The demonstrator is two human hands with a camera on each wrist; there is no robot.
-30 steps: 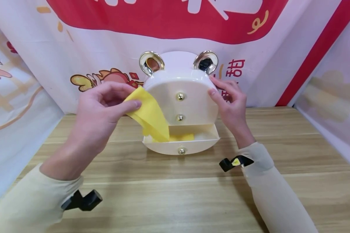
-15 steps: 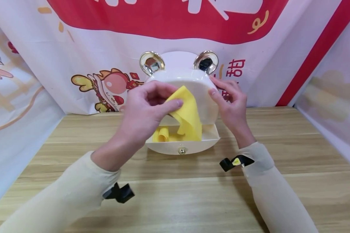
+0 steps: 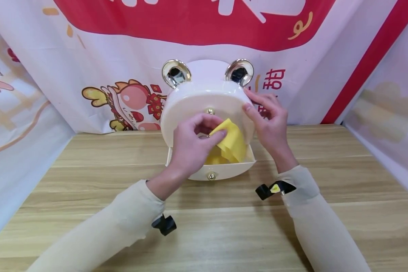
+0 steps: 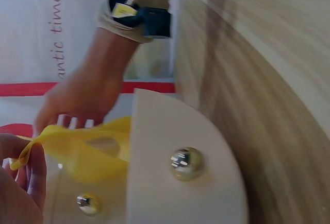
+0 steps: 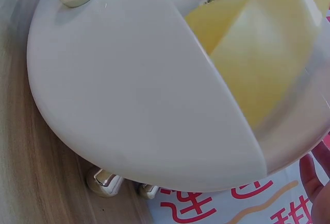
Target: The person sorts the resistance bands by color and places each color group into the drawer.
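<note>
My left hand (image 3: 194, 145) pinches the top of a yellow cloth (image 3: 235, 141) between thumb and fingers. The cloth's lower end hangs inside the pulled-out bottom drawer (image 3: 231, 170) of a rounded white drawer box (image 3: 176, 109). In the left wrist view the yellow cloth (image 4: 93, 152) stretches from the fingers down behind the drawer front (image 4: 180, 131). More yellow cloth lies in the drawer, partly hidden by the left hand. My right hand (image 3: 271, 124) rests its thumb and fingers on the box's right side. The right wrist view shows the cloth (image 5: 263, 44) above the drawer's rim.
Two gold-rimmed round ears (image 3: 239, 73) stand on top of the box. Gold knobs (image 3: 211, 176) sit on the drawer fronts, and gold feet (image 5: 104, 182) show underneath. A wooden table (image 3: 204, 230) carries the box; a printed curtain (image 3: 122, 60) hangs close behind it.
My left hand has moved right, then down toward the drawer, carrying the yellow cloth from its left side to its right side. The right hand stays on the box.
</note>
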